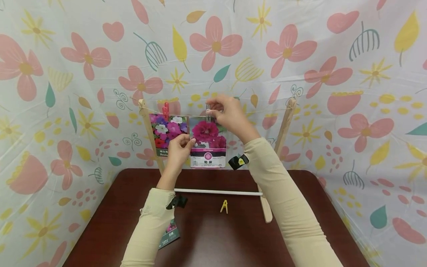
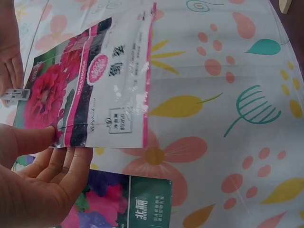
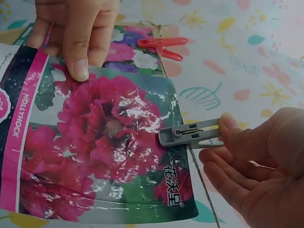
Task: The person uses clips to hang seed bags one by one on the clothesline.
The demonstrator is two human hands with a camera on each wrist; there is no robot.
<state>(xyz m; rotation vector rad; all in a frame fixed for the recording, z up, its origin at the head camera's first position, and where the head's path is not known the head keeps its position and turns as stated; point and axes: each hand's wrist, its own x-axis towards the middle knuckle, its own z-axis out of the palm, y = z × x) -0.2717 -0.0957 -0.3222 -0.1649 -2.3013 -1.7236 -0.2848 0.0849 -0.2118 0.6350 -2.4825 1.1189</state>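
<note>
Clipping, apparently: hollyhock packet [image 1: 208,142]

Its side edge is pinched by the left hand [image 1: 179,151]. By the right hand [image 1: 230,114], the gray clip [image 3: 190,135] is pinched at the top edge, beside the string [image 3: 203,181] (bite unclear). Before release, a firm bite seems needed.

Glossy packet [image 3: 111,123]; grey plastic clothespin [image 3: 183,135]; wooden posts [image 1: 284,126]; rough twine [image 3: 204,185].

Hollyhock packet [image 1: 208,144] is showing magenta blooms, black-and-pink banding and white, second packet [image 1: 170,128] is mixing pink, purple, red and white flowers, clothespins are showing grey [image 3: 190,134], red [image 3: 161,43] and yellow [image 1: 225,203], backdrop [image 1: 300,15] is repeating pink, yellow and teal motifs on white, sleeves [image 1: 283,193] are showing cream
</note>
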